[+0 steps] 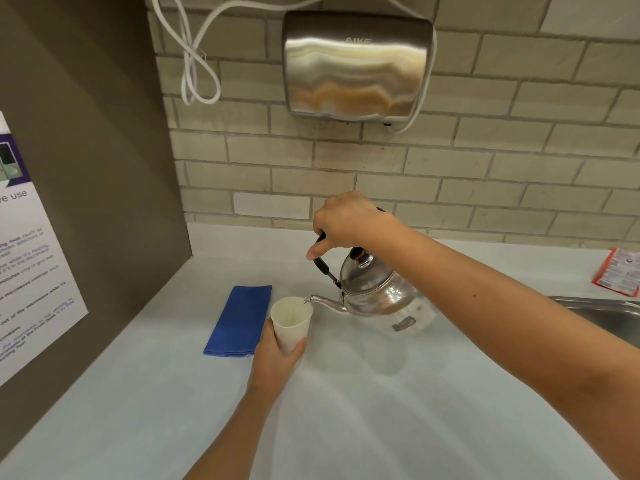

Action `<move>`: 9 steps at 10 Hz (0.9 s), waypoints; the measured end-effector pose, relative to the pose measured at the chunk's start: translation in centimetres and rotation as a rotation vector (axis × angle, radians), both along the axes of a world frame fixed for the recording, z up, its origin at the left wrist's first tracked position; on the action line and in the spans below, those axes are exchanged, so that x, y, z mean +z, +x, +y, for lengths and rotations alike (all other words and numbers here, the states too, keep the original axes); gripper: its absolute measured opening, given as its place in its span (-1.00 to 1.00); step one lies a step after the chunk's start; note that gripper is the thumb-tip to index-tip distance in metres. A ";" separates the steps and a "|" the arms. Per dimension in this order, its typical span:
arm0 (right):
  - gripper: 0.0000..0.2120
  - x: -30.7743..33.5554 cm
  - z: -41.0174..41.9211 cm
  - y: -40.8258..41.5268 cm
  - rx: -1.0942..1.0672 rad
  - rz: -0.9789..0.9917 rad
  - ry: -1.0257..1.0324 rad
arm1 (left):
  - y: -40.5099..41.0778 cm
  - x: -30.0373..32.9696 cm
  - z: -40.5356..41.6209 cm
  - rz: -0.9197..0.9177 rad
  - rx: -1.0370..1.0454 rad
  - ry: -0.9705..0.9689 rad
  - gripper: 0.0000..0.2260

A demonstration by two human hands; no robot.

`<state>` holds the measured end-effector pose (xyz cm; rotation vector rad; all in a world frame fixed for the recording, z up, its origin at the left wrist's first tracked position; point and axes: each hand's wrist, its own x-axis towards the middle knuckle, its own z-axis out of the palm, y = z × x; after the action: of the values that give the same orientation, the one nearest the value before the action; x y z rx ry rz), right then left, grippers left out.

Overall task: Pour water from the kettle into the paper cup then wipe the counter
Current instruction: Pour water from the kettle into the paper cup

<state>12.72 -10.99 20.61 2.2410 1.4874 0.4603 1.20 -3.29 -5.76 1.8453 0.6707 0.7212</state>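
Two bare forearms reach in from the lower edge over a pale, smooth tabletop [381,410], which lies open and bare across the whole near half. Its left edge meets a flat brown panel [86,168] carrying a printed notice [31,271]; its far edge meets a wall of light brick tiles [485,188]; at the right, the rim of a steel sink [602,310] cuts in, with a red and white packet [618,275] lying behind it.

Left hand [277,355]: its grip is curled around the lower part of a white paper cup [291,323], a tapered, matte cup tilted slightly; whether it rests on the tabletop cannot be told. A little clear water shows inside it.

Right hand [346,223]: its grip is closed over the black arched handle of a shiny round steel kettle [377,292], lifted and tipped left. The kettle's thin curved spout sits at the cup's rim, and its domed lid with a dark knob is on.

Just left of the cup, a folded blue cloth [239,320] lies flat on the tabletop, a long soft rectangle, partly behind the left hand.

On the wall above, a brushed steel hand dryer [356,64] hangs with a looped white cord [197,64] beside it.
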 end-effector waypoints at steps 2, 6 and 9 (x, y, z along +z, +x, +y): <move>-0.44 0.0 -0.1 0.1 0.005 -0.006 0.005 | 0.1 0.0 0.0 0.004 0.012 0.020 -0.41; -0.46 -0.1 -0.1 0.1 0.017 -0.005 0.005 | 0.1 0.0 0.1 -0.018 -0.003 -0.008 -0.42; -0.46 -0.2 0.0 -0.1 0.024 -0.010 -0.002 | 0.2 -0.3 0.2 -0.025 0.001 -0.008 -0.44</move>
<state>12.67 -10.95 20.41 2.2182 1.5109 0.4770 1.41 -3.12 -6.09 1.8260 0.6572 0.7402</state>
